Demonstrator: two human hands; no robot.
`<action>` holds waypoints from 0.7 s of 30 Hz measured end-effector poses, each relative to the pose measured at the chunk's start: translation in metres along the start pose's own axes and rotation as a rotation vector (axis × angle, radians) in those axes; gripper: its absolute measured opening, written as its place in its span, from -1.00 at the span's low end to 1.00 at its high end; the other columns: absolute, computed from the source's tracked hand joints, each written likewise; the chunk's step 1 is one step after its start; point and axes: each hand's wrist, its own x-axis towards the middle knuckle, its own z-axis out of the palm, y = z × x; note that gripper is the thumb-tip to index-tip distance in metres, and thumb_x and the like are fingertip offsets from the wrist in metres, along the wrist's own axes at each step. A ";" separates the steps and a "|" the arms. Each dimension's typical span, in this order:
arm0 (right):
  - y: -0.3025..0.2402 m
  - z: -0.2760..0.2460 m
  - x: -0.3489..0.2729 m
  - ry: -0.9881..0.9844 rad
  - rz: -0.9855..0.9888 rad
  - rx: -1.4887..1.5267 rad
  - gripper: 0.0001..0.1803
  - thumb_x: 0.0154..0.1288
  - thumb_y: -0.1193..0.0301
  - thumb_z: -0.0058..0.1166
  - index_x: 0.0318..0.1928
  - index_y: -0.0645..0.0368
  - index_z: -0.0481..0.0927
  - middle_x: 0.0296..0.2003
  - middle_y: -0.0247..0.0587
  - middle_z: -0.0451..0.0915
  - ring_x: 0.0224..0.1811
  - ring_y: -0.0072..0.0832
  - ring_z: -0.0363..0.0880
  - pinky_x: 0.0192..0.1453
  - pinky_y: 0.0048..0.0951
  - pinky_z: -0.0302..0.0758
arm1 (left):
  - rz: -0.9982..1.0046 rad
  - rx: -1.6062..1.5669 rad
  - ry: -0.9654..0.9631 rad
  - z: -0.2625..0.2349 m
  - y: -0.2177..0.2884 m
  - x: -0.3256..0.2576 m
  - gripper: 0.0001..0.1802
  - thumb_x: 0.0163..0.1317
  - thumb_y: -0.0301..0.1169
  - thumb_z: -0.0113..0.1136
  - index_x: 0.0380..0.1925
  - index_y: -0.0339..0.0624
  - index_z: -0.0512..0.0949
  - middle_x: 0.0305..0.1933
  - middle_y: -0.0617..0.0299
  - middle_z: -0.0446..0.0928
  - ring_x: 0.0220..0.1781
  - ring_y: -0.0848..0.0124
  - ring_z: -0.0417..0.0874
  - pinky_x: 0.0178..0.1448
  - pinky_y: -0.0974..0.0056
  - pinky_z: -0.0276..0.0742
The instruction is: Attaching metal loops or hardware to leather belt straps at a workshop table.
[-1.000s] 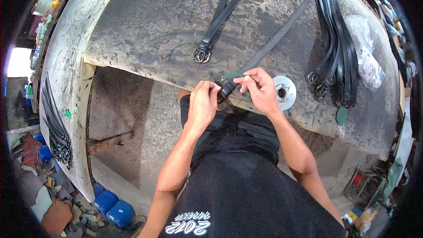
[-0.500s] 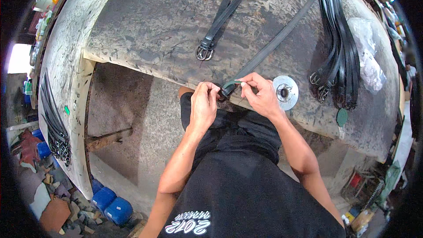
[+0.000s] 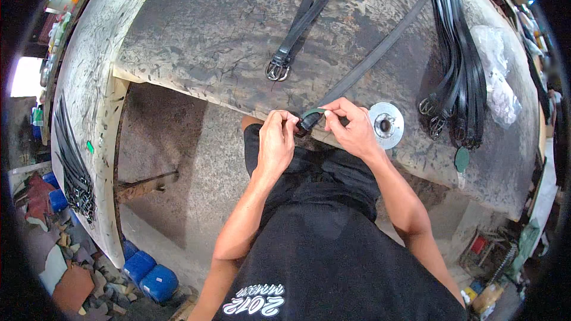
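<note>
A black belt [image 3: 380, 47] slants down from the far right of the table to its near edge, where its end curls between my hands. My left hand [image 3: 277, 141] is closed, thumb and fingers pinching the dark end of the belt; the buckle there is mostly hidden. With thumb and forefinger, my right hand [image 3: 353, 129] pinches one end of a thin green strip [image 3: 313, 110], which arches over the belt end toward my left hand. Just right of my right hand lies a round silvery disc-shaped spool [image 3: 386, 125] with a dark centre.
Two black straps with a buckle [image 3: 277, 71] lie ahead on the stained table [image 3: 202, 35]. At right hangs a bundle of black belts [image 3: 458, 65] with a green tag [image 3: 461, 159], beside a clear plastic bag [image 3: 498, 77]. More belts [image 3: 76, 172] lie left; blue containers [image 3: 159, 283] stand below.
The green strip and belt end have shifted slightly between my fingers, and more of the black belt end shows under the strip. Both hands stay in nearly the same place.
</note>
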 end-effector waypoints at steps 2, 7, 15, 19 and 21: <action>0.001 0.001 0.000 0.002 0.007 0.030 -0.90 0.33 0.54 0.04 -0.21 0.29 0.59 -0.57 -0.28 0.65 -0.51 -0.61 0.61 -0.35 -0.50 0.49 | 0.006 -0.003 0.005 0.000 0.000 0.000 -0.89 0.36 -0.51 0.08 -0.32 -0.37 0.47 -0.42 0.10 0.54 -0.44 0.38 0.62 -0.30 0.29 0.54; 0.008 -0.001 0.002 -0.026 0.061 0.156 -0.90 0.39 0.55 -0.02 -0.16 0.31 0.53 -0.46 -0.19 0.69 -0.39 -0.57 0.63 -0.23 -0.50 0.50 | -0.184 -0.131 0.075 -0.006 -0.003 0.002 -0.84 0.39 -0.47 0.05 -0.35 -0.36 0.48 -0.46 0.08 0.51 -0.45 0.36 0.61 -0.36 0.28 0.50; 0.008 -0.031 0.001 0.267 0.068 0.635 -0.85 0.48 0.51 -0.09 -0.05 0.36 0.43 -0.26 -0.03 0.68 -0.28 -0.49 0.64 -0.09 -0.44 0.56 | 0.151 0.316 -0.029 -0.011 0.017 0.013 -0.56 -0.13 -0.23 0.58 -0.36 -0.28 0.60 -0.34 0.15 0.54 -0.38 0.38 0.58 -0.29 0.30 0.52; -0.003 -0.074 -0.020 0.148 0.192 0.394 -0.85 0.48 0.49 -0.08 -0.04 0.29 0.45 -0.36 -0.09 0.67 -0.37 -0.49 0.62 -0.23 -0.50 0.52 | -0.073 0.273 -0.331 -0.023 0.023 0.042 -0.61 -0.12 -0.20 0.54 -0.48 -0.32 0.64 -0.51 0.10 0.58 -0.44 0.26 0.66 -0.28 0.21 0.56; -0.003 -0.095 -0.035 0.134 0.164 0.418 -0.85 0.46 0.48 -0.05 -0.06 0.28 0.47 -0.40 -0.07 0.67 -0.45 -0.52 0.60 -0.35 -0.54 0.48 | -0.125 0.209 -0.383 -0.027 0.020 0.055 -0.66 -0.06 -0.27 0.50 -0.45 -0.34 0.66 -0.55 0.03 0.61 -0.47 0.27 0.67 -0.30 0.24 0.56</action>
